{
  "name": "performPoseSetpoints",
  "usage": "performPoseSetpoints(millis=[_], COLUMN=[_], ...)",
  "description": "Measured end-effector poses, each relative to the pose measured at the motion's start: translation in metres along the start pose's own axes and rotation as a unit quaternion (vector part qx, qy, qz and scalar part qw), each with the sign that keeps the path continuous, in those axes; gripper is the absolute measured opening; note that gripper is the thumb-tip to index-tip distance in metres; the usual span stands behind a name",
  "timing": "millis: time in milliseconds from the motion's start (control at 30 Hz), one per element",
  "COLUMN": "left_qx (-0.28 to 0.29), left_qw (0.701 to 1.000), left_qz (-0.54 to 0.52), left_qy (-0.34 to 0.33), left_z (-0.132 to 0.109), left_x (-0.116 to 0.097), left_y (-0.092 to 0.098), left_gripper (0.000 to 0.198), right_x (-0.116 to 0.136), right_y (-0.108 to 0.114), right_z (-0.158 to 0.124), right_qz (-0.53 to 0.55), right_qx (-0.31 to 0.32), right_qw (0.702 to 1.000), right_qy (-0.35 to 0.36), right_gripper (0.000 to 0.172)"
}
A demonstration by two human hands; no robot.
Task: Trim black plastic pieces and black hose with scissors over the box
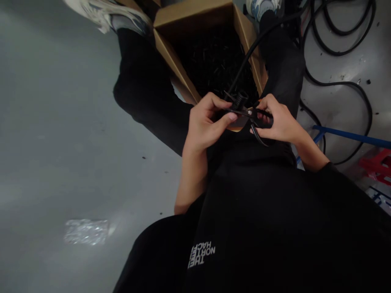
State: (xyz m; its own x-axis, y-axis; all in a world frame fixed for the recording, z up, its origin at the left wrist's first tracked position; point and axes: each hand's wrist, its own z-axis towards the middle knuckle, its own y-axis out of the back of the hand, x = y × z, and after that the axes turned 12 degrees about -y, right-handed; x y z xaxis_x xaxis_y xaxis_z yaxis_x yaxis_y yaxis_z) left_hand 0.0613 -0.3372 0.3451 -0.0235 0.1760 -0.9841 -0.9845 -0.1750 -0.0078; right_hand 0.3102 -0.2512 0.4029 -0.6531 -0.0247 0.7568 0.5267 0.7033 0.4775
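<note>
My left hand [210,122] is closed, with thumb and fingertips pinched on a small black ribbed part [241,98] above my lap. The fingers hide its lower end, and its exact kind is not clear. My right hand [276,118] grips a pair of scissors [249,113] by the dark looped handles. Their blades point left, across the base of the ribbed part and close to my left fingertips. Whether the blades touch the part cannot be made out. Just beyond my hands stands an open cardboard box [195,12] holding many small black pieces [214,61].
A thick black cable [250,51] passes over the box toward my hands; more black cable [345,83] lies looped on the floor at right. A blue metal bar [351,135] and a red plastic object [378,165] stand at right. A clear plastic bag [86,232] lies at lower left.
</note>
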Motion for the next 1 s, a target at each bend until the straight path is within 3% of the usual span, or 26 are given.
performPoseSetpoints(millis=[133,300,433,533,667,800,1000], left_qx=[0.061,0.087,0.098,0.079,0.006,-0.030,-0.040], left_qw=[0.995,0.988,0.989,0.994,1.000,0.997,0.996], left_qz=[-0.075,-0.124,-0.112,-0.073,0.018,0.062,0.065], left_qy=[0.030,0.032,0.021,0.025,-0.005,-0.021,-0.033], left_z=[0.000,0.004,0.002,0.000,-0.002,-0.007,-0.016], left_x=[0.001,0.009,0.015,0.023,0.047,0.064,0.068], left_y=[0.003,0.014,0.012,0.008,0.005,-0.003,-0.018], left_gripper=[0.061,0.064,0.064,0.064,0.061,0.062,0.059], right_x=[0.003,0.012,0.013,0.012,0.009,0.003,0.005], right_y=[0.003,0.014,0.012,0.003,-0.006,-0.009,-0.016], right_z=[0.007,0.008,0.009,0.013,0.017,0.018,0.019], right_qz=[-0.017,-0.023,-0.061,-0.091,-0.086,-0.076,-0.070], right_qx=[0.019,0.072,0.063,0.037,0.026,0.029,0.010], right_qw=[0.999,0.997,0.995,0.995,0.996,0.995,0.994], right_qy=[0.028,0.017,0.040,0.033,-0.022,-0.065,-0.085], right_gripper=[0.067,0.047,0.050,0.055,0.044,0.038,0.052])
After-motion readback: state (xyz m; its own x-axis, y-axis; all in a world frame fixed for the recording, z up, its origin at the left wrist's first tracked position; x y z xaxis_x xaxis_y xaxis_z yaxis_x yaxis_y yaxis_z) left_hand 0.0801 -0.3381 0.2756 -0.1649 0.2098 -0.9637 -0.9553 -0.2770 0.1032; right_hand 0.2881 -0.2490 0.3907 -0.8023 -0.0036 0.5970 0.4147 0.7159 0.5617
